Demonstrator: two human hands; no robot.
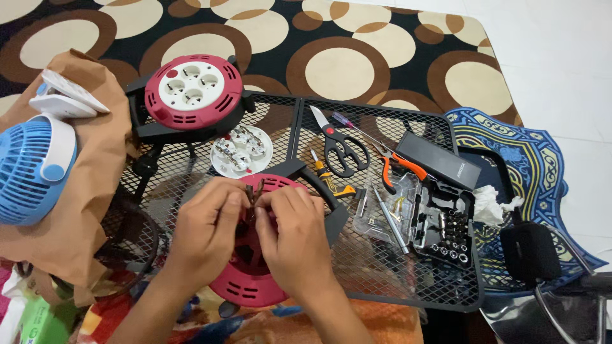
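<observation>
Two hands at work over black mesh table (382, 274), notes L to R.

Far L: blue fan (29, 169) w/ white guard piece, lying on brown paper (95, 165); white flat pack (70, 92) w/ small print sits above it. Green carton corner (38, 322) at bottom L, partly cut off.

Intact red cable reel (191, 92), white socket face, stands behind. White socket plate (241, 151) lies loose, contacts up, just beside the opened red reel half (255, 280).

Left hand (207, 232) pinches small brown wire ends (255, 190) over the reel hub; right hand (294, 239) pinches the same bundle from the other side, fingertips nearly touching. Prob. bare conductors, too small to be sure.

Risks: strands could fray or snap if bent hard; reel half is not clamped, could slide on mesh; small parts could drop thru mesh holes.

R of hands: scissors (338, 150), orange-handled pliers (398, 169), clear parts tray (382, 213), open black bit case (446, 223) w/ lid bearing a small pale label. Blades near the wrist = nick risk. White crumpled tissue (488, 204), black chair part (529, 251) far R.
</observation>
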